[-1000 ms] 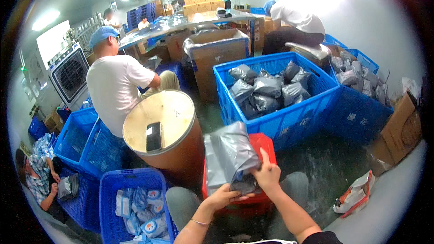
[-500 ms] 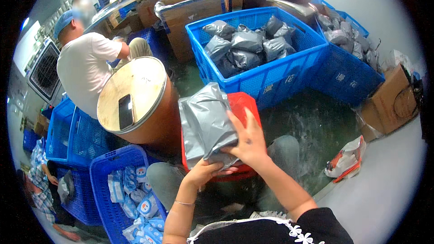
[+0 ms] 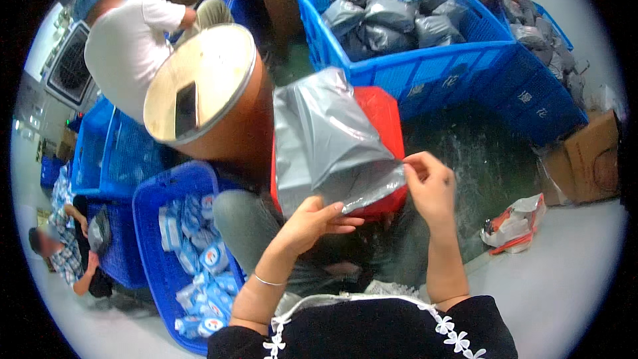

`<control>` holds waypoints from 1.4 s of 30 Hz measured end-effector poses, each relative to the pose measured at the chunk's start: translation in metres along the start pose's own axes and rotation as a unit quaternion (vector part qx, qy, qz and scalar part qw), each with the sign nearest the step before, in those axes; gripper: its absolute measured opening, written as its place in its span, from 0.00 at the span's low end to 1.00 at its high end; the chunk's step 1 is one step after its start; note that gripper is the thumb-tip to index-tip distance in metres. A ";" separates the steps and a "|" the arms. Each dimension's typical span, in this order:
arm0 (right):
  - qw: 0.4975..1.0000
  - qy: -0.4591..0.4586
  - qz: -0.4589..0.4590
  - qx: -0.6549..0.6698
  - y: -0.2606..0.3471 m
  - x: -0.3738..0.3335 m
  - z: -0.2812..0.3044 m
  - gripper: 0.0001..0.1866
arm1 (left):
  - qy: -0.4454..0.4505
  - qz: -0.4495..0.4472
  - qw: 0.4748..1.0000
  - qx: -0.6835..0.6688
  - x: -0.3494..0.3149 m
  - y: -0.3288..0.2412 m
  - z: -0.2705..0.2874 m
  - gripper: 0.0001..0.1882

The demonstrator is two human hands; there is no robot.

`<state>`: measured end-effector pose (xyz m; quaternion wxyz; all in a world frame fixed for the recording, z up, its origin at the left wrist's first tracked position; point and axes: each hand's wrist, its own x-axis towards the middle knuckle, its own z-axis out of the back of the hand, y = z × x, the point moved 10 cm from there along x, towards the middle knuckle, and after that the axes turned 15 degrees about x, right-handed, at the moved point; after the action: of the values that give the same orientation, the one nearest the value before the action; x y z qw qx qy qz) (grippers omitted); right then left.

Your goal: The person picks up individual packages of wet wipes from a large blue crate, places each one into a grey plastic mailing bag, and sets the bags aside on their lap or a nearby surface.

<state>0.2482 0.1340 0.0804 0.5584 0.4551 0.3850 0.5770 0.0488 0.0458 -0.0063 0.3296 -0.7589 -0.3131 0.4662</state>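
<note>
— What is at the centre?
— A gray plastic bag [image 3: 325, 133], lying over a red plastic stand [image 3: 382, 116] before a worker in a black top [image 3: 379, 329]. The left hand [image 3: 316, 225] grips its near edge between thumb and fingers; the right hand [image 3: 430, 183] pinches the right corner, the edge spread between them. Whatever the bag contains is hidden.

— What could go wrong?
— The film looks thin, so a hard pull at the pinched corner could stretch or split it. Should the left hand's grip loosen, the near edge might slip free, and the smooth bag could slide across the stand.

— And the containers?
— At the worker's left, a deep-blue basket [image 3: 147, 226] holds loosely heaped blue-and-white packets [image 3: 214, 257]. Beyond the stand, a large blue crate [image 3: 372, 76] holds bulging gray parcels [image 3: 392, 13]; to its right, a second crate [image 3: 512, 113] carries more. The contents of the paler blue crates [image 3: 129, 159] farther left are hard to tell.

— Who and what else?
— A brown drum [image 3: 232, 119] bears a dark phone [image 3: 187, 110] on its pale top; a co-worker in a white shirt [image 3: 126, 53] sits behind it. At far right, a white-and-red bag [image 3: 518, 226] lies near a cardboard box [image 3: 588, 153].
</note>
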 end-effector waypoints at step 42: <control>0.951 0.216 -0.051 0.216 -0.055 0.101 -0.106 0.21 | -0.422 -0.254 0.870 0.000 0.035 -0.069 0.101 0.13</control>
<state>0.1664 0.2458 0.0072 0.3788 0.4092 0.6342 0.5356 -0.0418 0.1348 -0.0047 0.2735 -0.3843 -0.6045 0.6420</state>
